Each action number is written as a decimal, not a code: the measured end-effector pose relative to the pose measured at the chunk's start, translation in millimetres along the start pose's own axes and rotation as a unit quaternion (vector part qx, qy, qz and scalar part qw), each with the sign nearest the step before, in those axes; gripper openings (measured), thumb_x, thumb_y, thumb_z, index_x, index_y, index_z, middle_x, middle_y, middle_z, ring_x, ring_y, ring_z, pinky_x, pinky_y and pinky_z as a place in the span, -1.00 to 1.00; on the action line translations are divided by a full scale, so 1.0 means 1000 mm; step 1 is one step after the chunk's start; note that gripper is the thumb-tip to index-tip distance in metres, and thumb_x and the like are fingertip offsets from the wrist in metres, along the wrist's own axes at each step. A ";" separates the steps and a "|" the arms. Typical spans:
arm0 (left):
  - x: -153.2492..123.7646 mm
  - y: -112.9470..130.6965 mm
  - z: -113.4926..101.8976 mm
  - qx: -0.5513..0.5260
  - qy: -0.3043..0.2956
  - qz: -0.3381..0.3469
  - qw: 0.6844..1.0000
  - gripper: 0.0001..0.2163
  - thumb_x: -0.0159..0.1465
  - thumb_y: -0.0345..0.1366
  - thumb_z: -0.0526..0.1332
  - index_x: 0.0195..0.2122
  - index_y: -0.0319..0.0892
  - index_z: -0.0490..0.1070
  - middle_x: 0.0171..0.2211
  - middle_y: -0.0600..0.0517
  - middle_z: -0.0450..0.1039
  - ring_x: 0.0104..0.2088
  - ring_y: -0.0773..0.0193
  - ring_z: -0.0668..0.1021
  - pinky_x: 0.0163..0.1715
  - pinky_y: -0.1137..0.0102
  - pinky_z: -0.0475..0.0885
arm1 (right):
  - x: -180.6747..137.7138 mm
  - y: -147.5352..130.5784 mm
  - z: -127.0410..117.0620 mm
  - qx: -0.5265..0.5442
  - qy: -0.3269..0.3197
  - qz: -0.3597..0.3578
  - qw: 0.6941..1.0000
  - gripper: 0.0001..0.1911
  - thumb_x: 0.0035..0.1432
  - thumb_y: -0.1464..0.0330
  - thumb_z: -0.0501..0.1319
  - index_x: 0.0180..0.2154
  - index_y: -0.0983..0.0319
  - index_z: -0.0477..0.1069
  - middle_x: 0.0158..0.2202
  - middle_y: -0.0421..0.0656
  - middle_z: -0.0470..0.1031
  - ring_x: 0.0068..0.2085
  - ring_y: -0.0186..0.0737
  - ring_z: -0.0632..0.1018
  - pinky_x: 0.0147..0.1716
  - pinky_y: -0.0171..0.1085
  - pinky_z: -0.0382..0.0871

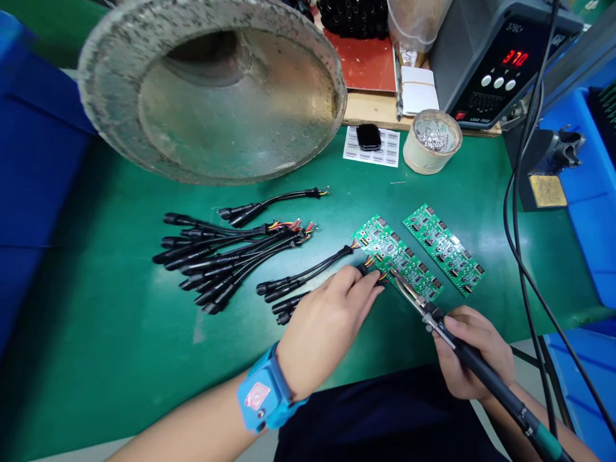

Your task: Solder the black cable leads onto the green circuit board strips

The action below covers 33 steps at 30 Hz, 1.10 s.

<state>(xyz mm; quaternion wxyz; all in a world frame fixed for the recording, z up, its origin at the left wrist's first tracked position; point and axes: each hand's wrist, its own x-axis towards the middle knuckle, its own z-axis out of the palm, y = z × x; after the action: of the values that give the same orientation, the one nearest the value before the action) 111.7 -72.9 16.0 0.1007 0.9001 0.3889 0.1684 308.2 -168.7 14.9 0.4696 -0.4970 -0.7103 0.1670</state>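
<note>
My right hand (474, 353) is closed round a soldering iron (459, 346) with a metal guide along its barrel. Its tip meets the lower left edge of a green circuit board panel (402, 256). At that same edge, the fingers of my left hand (332, 321) pinch a black cable (291, 305) near its bared coloured wires. Just above it, another black cable (312, 268) runs up to the panel's left corner. A second green panel (445, 249) lies to the right, apart from both hands. A blue wrist band (267, 391) is on my left wrist.
Several loose black cables (231, 250) lie at the left. A wide grey fume hood (115, 128) hangs over the back. Behind the panels are a small tub (426, 154), a smartwatch body (368, 136) on labels, a soldering station (500, 70) and an iron stand (539, 173). Black cords (517, 192) hang at the right.
</note>
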 end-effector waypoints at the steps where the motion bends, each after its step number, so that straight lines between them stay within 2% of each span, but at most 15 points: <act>1: 0.000 0.000 0.000 0.000 0.000 0.000 1.000 -0.73 0.34 -0.25 0.05 -0.10 -0.26 0.44 -0.41 0.00 0.36 -0.47 0.27 0.49 -0.50 0.37 0.46 | 0.000 0.000 0.000 0.002 0.000 0.002 1.000 -0.44 -0.03 0.66 0.18 0.05 0.28 0.26 -0.45 -0.16 0.42 -0.50 -0.23 0.45 -0.51 -0.19 0.42; 12: 0.002 -0.004 -0.001 -0.023 -0.015 -0.009 1.000 -0.75 0.34 -0.26 0.05 -0.10 -0.17 0.47 -0.37 0.03 0.41 -0.43 0.31 0.51 -0.47 0.42 0.45 | 0.012 -0.001 0.002 -0.059 -0.060 -0.040 0.996 -0.54 0.05 0.59 0.12 0.03 0.32 0.21 -0.47 -0.14 0.40 -0.50 -0.26 0.40 -0.52 -0.26 0.40; 33: 0.002 -0.003 -0.004 0.005 -0.010 0.001 1.000 -0.72 0.35 -0.23 0.02 -0.12 -0.20 0.48 -0.41 0.03 0.37 -0.49 0.32 0.48 -0.54 0.42 0.38 | 0.014 -0.004 0.003 -0.061 -0.051 -0.038 0.996 -0.57 0.06 0.60 0.12 0.01 0.33 0.22 -0.48 -0.15 0.39 -0.52 -0.27 0.40 -0.53 -0.27 0.39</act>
<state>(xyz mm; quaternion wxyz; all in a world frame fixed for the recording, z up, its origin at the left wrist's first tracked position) 109.3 -69.1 18.8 0.0996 0.9027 0.3880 0.1571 303.0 -157.6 23.6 0.4076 -0.4879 -0.7607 0.1309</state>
